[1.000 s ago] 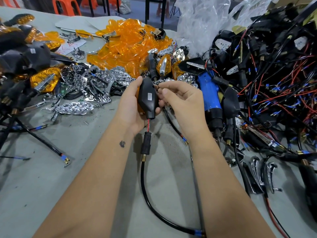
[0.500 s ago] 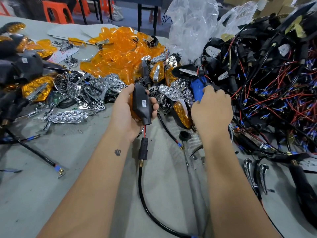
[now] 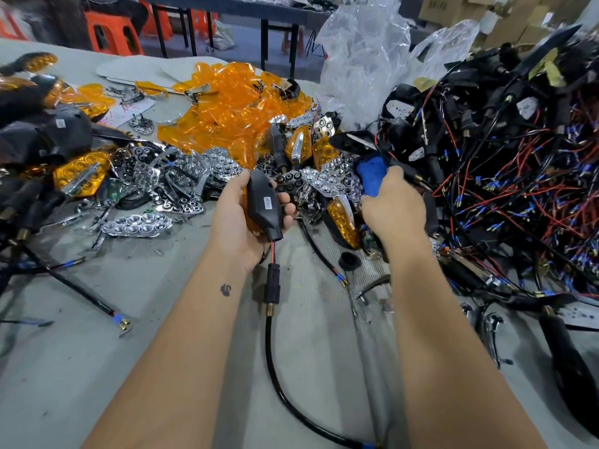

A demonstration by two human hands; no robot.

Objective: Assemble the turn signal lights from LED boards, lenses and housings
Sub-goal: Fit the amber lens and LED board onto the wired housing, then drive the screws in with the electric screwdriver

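Note:
My left hand (image 3: 241, 226) grips a black turn signal housing (image 3: 264, 205) with a small label, back side up; its red and black wires run down to a black stem (image 3: 271, 286) and a long black cable (image 3: 285, 400). My right hand (image 3: 393, 209) is curled round the blue-handled tool (image 3: 372, 176) lying at the edge of the wire pile. Between the hands lie chrome reflectors (image 3: 324, 183) and an amber-lensed signal (image 3: 343, 218).
A heap of amber lenses (image 3: 227, 115) sits at the back centre. Chrome reflectors (image 3: 136, 222) and finished signals (image 3: 77, 173) spread left. A big tangle of black housings with red and black wires (image 3: 505, 176) fills the right. A small black cap (image 3: 349, 261) lies on the grey table (image 3: 97, 367).
My right hand left the housing, moved right to the blue tool and closed round it. My left hand kept holding the housing, tilting it slightly.

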